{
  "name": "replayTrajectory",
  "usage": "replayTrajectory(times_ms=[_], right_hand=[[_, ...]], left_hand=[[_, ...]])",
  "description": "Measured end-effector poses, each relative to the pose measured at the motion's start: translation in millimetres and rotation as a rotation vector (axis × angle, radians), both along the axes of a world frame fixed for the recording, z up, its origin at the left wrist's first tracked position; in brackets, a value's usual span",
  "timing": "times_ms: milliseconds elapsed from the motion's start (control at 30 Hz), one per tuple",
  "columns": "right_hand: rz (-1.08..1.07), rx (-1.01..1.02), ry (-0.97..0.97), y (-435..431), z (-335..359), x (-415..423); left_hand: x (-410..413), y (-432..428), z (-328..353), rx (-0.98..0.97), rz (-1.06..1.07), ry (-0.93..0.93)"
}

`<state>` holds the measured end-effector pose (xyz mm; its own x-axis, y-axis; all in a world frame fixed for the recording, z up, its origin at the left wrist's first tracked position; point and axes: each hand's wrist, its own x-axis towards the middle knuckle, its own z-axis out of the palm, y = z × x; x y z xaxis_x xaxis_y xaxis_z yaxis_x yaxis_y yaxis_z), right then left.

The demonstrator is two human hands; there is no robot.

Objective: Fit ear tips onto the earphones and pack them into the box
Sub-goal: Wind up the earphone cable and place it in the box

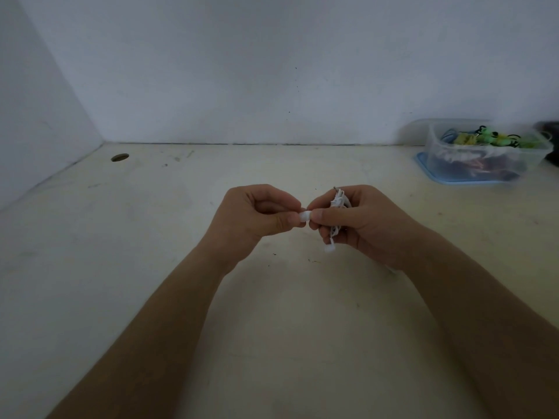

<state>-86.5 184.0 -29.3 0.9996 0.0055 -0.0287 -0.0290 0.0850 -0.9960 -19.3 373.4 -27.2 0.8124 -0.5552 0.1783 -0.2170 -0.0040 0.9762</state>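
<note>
Above the pale, scuffed tabletop [151, 267], the left hand [257, 219] pinches a small white ear tip [305, 216] between thumb and forefinger, touching the right hand [363, 225], which is closed around bundled white wired earphones [337, 204], one bud [329, 247] dangling below. A clear plastic box [484, 152] on a blue lid sits far right, well apart.

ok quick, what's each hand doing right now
Left hand: closed, pinching a small white ear tip at its fingertips.
Right hand: closed around the bundled white earphones, thumb against the ear tip.
</note>
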Motion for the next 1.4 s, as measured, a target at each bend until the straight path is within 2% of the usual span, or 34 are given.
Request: replayTrajectory(times_ms=[267,500,700,867,1033,1200,1400], right_hand=[[0.007,0.061,-0.002,-0.8,-1.2,-0.2],[-0.012,-0.024,-0.043,0.8,-3.1,0.4],[0.028,0.077,-0.015,-1.1,-1.8,0.4],[-0.004,-0.061,-0.056,0.2,-4.4,0.8],[0.036,0.091,-0.011,0.0,-1.8,-0.2],[0.008,-0.044,-0.035,0.5,-3.5,0.1],[-0.008,0.146,0.0,2.8,-4.2,1.6]], left_hand=[[-0.9,0.2,1.1,-0.018,-0.003,0.025],[0.4,-0.2,-1.4,0.027,0.023,0.0],[-0.7,-0.9,-0.4,0.003,0.01,0.041],[-0.1,-0.6,-2.0,0.031,0.016,0.02],[-0.5,-0.5,-0.4,-0.011,0.003,0.048],[-0.2,0.3,-1.8,0.012,0.008,0.03],[-1.6,-1.7,0.0,-0.005,0.022,0.06]])
